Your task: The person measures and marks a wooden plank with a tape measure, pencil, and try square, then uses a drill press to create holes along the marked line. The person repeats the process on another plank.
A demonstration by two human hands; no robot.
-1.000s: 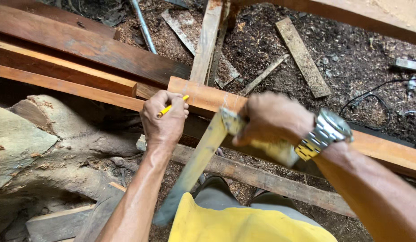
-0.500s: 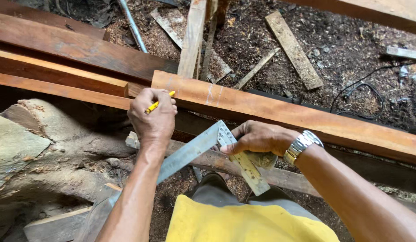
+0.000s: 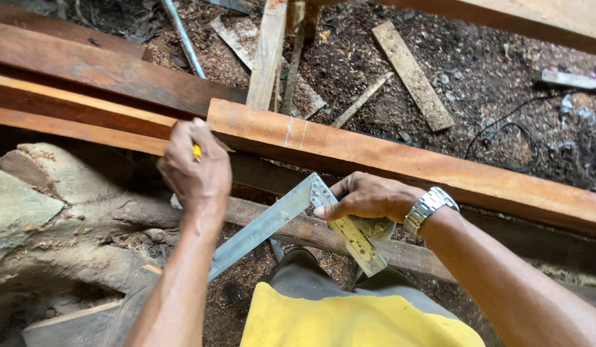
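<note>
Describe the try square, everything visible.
The try square is an L-shaped tool: a long grey metal blade running down-left, and a shorter yellowish stock, worn and dusty, with rivets at the corner. The right hand grips it at the corner, holding it just below the reddish plank. The blade's far end passes behind the left forearm.
</note>
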